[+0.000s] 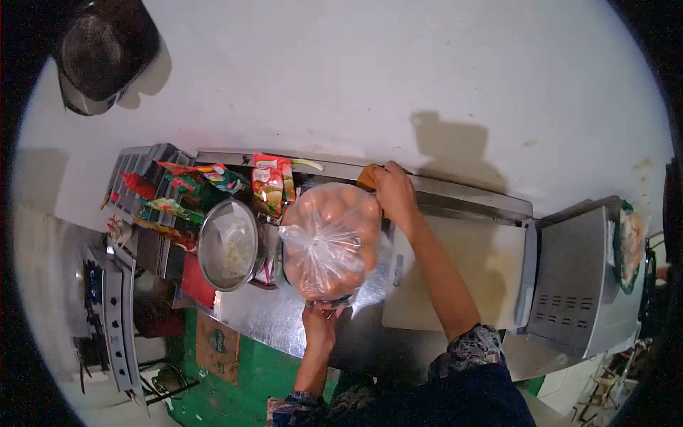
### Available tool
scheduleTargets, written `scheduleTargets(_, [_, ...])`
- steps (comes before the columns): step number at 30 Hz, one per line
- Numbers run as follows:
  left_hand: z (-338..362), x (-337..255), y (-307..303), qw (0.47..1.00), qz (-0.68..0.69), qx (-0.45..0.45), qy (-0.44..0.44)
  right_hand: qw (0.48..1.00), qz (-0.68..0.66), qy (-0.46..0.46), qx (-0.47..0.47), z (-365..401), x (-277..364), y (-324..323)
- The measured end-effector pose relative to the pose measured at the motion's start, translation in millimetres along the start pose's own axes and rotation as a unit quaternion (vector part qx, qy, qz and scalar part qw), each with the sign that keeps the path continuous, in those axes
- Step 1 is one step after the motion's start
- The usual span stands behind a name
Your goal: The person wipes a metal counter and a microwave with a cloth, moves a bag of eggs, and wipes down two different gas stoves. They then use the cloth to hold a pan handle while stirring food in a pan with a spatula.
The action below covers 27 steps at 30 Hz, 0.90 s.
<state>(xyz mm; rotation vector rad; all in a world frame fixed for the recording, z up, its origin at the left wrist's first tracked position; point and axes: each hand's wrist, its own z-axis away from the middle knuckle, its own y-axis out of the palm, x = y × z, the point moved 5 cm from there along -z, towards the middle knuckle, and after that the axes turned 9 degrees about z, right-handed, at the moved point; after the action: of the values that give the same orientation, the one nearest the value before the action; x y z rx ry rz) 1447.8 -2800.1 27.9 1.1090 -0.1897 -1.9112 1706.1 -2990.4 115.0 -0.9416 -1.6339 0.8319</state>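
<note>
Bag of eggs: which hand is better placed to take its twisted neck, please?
Probably the left. The left hand rests at the near edge of the bag of eggs, on the side where the twisted neck lies. The right hand reaches across to the far edge.

One clear bag (329, 238) of round orange items, one steel bowl (228, 245), one white cutting board (455, 270), one hanging strainer (107, 46).
</note>
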Motion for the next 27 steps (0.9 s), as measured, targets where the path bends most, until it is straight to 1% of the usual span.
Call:
scheduleTargets(2, [0, -1, 2, 1.000, -0.017, 0.018, -0.006, 0.995, 0.001, -0.103, 0.010, -6, 0, 5])
scheduleTargets(3, [2, -3, 4, 1.000, -0.014, 0.016, -0.003, 0.994, 0.000, -0.107, 0.011, -3, -5, -1])
scheduleTargets(5, [4, -2, 7, 1.000, 0.006, -0.004, -0.020, 0.984, -0.053, -0.160, 0.055, 15, -14, -15])
scheduleTargets(6, [2, 2, 2, 0.998, 0.056, -0.004, -0.016, 0.989, 0.022, -0.121, 0.085, 26, -28, -10])
scheduleTargets(7, [3, 1, 3, 0.998, 0.064, -0.006, -0.012, 0.985, 0.098, -0.082, 0.113, 36, -42, -6])
scheduleTargets(8, [5, -1, 4, 0.999, 0.040, -0.017, -0.013, 0.984, 0.100, -0.090, 0.115, 40, -44, -13])
scheduleTargets(9, [5, -3, 4, 0.999, 0.017, -0.026, -0.012, 0.991, 0.052, -0.077, 0.098, 40, -48, -24])
scheduleTargets(10, [4, -3, 5, 0.999, 0.026, -0.029, -0.007, 0.994, 0.003, -0.064, 0.084, 36, -45, -37])
scheduleTargets(11, [4, -3, 7, 1.000, 0.019, -0.007, -0.005, 0.994, 0.004, -0.072, 0.087, 29, -26, -54])
scheduleTargets(12, [5, -4, 8, 1.000, 0.010, 0.015, -0.003, 0.990, 0.076, -0.086, 0.086, 17, 1, -73])
scheduleTargets(13, [8, -5, 10, 1.000, 0.013, 0.013, 0.000, 0.981, 0.147, -0.099, 0.082, 5, 23, -81])
scheduleTargets(14, [10, -7, 13, 1.000, 0.008, -0.004, -0.006, 0.980, 0.147, -0.104, 0.080, -6, 36, -75])
scheduleTargets(15, [12, -8, 14, 1.000, 0.002, -0.022, -0.013, 0.963, 0.187, -0.192, 0.040, -14, 56, -68])
scheduleTargets(16, [8, -3, 9, 1.000, -0.003, 0.001, -0.006, 0.934, 0.225, -0.278, -0.001, -20, 79, -63])
scheduleTargets(17, [6, -1, 5, 1.000, 0.001, 0.002, -0.003, 0.914, 0.297, -0.263, 0.088, -31, 106, -52])
scheduleTargets(18, [4, 1, 4, 1.000, 0.011, 0.014, -0.003, 0.881, 0.365, -0.243, 0.176, -35, 130, -41])
scheduleTargets(19, [2, 1, 5, 0.999, 0.022, 0.028, -0.002, 0.880, 0.368, -0.246, 0.173, -38, 146, -32])
scheduleTargets(20, [7, -3, 9, 1.000, 0.019, 0.005, -0.021, 0.862, 0.378, -0.284, 0.183, -38, 160, -15])
scheduleTargets(21, [4, 1, 6, 1.000, 0.024, 0.006, -0.019, 0.842, 0.389, -0.321, 0.192, -38, 168, 2])
scheduleTargets(22, [0, 8, -1, 0.999, 0.042, 0.029, -0.018, 0.840, 0.392, -0.324, 0.188, -42, 169, 16])
scheduleTargets(23, [-1, 5, 3, 0.997, 0.059, 0.051, -0.016, 0.851, 0.391, -0.310, 0.164, -52, 169, 28])
scheduleTargets(24, [1, 6, 3, 0.998, 0.045, -0.001, -0.033, 0.861, 0.388, -0.295, 0.141, -62, 167, 39])
scheduleTargets(27, [-6, 16, -8, 0.999, 0.028, 0.018, -0.028, 0.868, 0.369, -0.311, 0.119, -77, 153, 65])
